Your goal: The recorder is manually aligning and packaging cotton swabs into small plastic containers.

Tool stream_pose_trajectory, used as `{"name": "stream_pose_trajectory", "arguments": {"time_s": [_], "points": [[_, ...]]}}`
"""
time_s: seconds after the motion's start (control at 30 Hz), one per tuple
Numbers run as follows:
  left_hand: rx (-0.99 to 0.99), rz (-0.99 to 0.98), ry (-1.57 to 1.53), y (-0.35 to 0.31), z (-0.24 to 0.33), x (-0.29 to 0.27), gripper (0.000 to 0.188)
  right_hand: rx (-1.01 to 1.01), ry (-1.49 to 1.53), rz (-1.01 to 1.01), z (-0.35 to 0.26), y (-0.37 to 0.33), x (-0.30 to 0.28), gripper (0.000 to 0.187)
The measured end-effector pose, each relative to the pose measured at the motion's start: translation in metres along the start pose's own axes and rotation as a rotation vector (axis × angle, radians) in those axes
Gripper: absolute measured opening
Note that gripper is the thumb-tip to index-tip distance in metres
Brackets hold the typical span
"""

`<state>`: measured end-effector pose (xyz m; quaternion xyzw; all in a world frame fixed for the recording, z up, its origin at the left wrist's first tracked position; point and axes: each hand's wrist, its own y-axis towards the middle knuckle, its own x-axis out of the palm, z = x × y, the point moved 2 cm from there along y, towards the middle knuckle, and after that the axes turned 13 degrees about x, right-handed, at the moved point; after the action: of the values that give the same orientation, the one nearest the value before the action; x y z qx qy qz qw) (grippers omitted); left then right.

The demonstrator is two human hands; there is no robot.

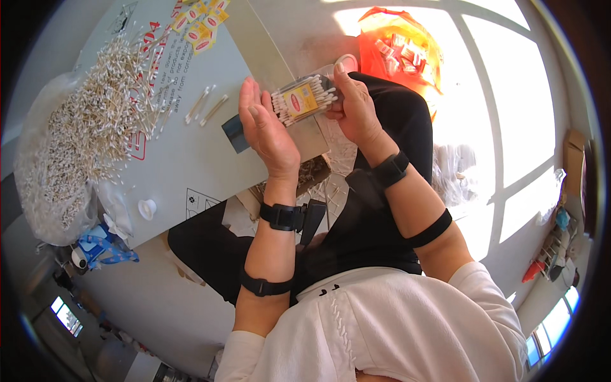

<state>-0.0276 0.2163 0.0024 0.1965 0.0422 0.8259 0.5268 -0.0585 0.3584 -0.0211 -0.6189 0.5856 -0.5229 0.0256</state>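
Observation:
A clear pack of cotton swabs (300,102) with a yellow card label is held above the near right corner of the table. My right hand (359,109) grips its right end between thumb and fingers. At the pack's other end my left hand (270,130) is open, fingers stretched upward and palm turned toward the swab tips. Whether the palm touches them I cannot tell. Beneath the left wrist lies a dark flat block (236,134). A few loose swabs (213,111) rest on the table left of that hand.
A large heap of loose swabs (102,108) spills from a clear plastic bag (32,172) on the table (210,159). Yellow labels (202,25) lie at the far edge. A white round cap (147,209) sits nearer. An orange bag (375,32) of packs stands on the floor.

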Motion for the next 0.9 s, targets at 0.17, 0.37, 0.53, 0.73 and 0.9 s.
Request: {"name": "stream_pose_trajectory", "arguments": {"time_s": [0.17, 0.37, 0.53, 0.73, 0.9], "points": [[-0.002, -0.014, -0.010, 0.000, -0.001, 0.003, 0.074, 0.065, 0.161, -0.100, -0.005, -0.004, -0.003, 0.025], [-0.013, -0.015, -0.030, 0.000, -0.001, 0.004, 0.070, 0.059, 0.196, -0.163, 0.000, 0.002, -0.016, 0.005], [0.005, -0.033, -0.013, 0.000, -0.003, 0.002, 0.070, -0.135, -0.163, 0.130, 0.001, 0.003, -0.017, 0.015], [0.021, -0.017, 0.007, -0.002, -0.001, 0.005, 0.070, -0.004, 0.087, -0.019, 0.001, 0.009, -0.012, 0.018], [0.017, -0.023, 0.017, -0.002, -0.001, 0.003, 0.070, -0.108, -0.180, 0.134, 0.003, 0.010, 0.003, 0.024]]}}
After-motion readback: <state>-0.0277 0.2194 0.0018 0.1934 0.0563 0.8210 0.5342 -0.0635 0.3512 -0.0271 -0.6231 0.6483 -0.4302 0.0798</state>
